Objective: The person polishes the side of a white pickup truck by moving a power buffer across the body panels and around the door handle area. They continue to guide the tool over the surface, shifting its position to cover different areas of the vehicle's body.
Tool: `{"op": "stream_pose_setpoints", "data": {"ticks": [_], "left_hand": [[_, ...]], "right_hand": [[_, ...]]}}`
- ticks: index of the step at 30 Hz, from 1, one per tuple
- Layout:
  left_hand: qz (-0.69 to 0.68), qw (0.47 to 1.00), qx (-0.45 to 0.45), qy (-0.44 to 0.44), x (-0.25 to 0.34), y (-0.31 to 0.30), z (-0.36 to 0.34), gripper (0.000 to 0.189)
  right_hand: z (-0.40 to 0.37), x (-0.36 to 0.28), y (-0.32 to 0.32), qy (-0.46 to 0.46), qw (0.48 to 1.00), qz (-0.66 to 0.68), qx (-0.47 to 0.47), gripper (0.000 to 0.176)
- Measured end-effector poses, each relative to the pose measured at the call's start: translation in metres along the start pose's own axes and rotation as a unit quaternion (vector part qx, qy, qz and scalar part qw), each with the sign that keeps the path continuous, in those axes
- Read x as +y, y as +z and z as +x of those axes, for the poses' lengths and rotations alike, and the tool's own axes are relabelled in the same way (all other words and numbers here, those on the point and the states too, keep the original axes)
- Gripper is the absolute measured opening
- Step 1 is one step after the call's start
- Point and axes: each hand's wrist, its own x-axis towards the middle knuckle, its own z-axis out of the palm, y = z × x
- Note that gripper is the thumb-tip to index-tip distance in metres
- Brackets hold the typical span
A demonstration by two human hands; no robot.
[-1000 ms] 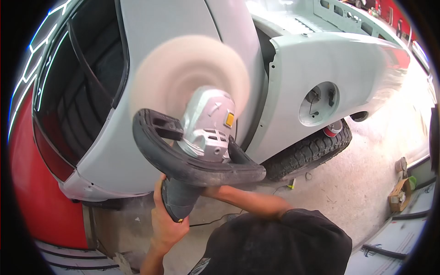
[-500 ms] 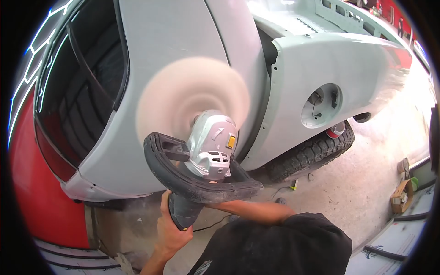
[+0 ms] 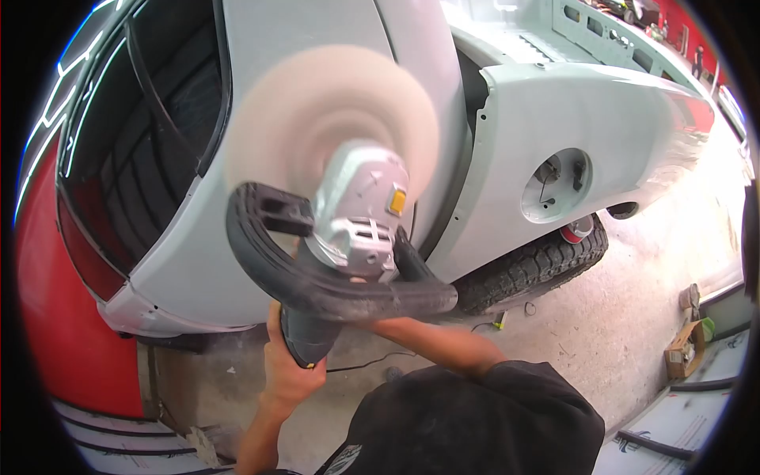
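A rotary polisher point(image 3: 360, 226) with a silver head and a yellow button spans the middle of the view. Its pale round pad point(image 3: 277, 119) is smeared by spinning and overlaps the light grey car body panel point(image 3: 317, 24). My left hand point(image 3: 293, 372) is wrapped round the black rear grip. A black D-shaped handle point(image 3: 317, 293) loops across the front of the tool. My right hand point(image 3: 359, 279) reaches in beneath that loop around the polisher's body, mostly hidden, with only a little finger showing.
Right of the seam stands a grey fender panel point(image 3: 602, 119) with a round recess, above a knobby tire point(image 3: 546, 257). A dark window point(image 3: 150, 119) and a red panel point(image 3: 71, 317) are at left. A cord point(image 3: 356, 366) crosses the concrete floor. An opened cardboard box point(image 3: 682, 352) sits at right.
The polisher and both hands have moved up the panel, away from my body, and slightly left. The pad is blurred by spinning in both frames. My grip looks the same.
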Motion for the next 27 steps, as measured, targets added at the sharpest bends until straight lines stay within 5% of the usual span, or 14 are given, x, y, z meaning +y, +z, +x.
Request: {"op": "stream_pose_setpoints", "data": {"ticks": [7,10,17,21,27], "left_hand": [[-0.043,0.998,-0.033,-0.033,-0.053,0.028,-0.056,0.100],[-0.097,0.990,-0.013,-0.103,-0.073,0.038,-0.082,0.080],[-0.036,0.997,0.042,-0.046,-0.101,0.048,-0.111,0.078],[-0.095,0.988,0.023,-0.116,-0.080,0.058,-0.096,0.077],[-0.194,0.976,0.014,-0.094,-0.029,0.060,-0.044,0.079]], "right_hand": [[-0.053,0.012,0.014,0.101,0.994,-0.042,-0.031,0.029],[-0.057,0.011,0.024,0.121,0.990,-0.056,-0.051,0.029],[-0.034,0.007,0.051,0.113,0.987,-0.083,-0.073,0.031],[-0.024,0.001,0.041,0.102,0.988,-0.101,-0.052,0.032],[-0.055,-0.006,-0.023,0.133,0.980,-0.137,0.064,0.033]]}}
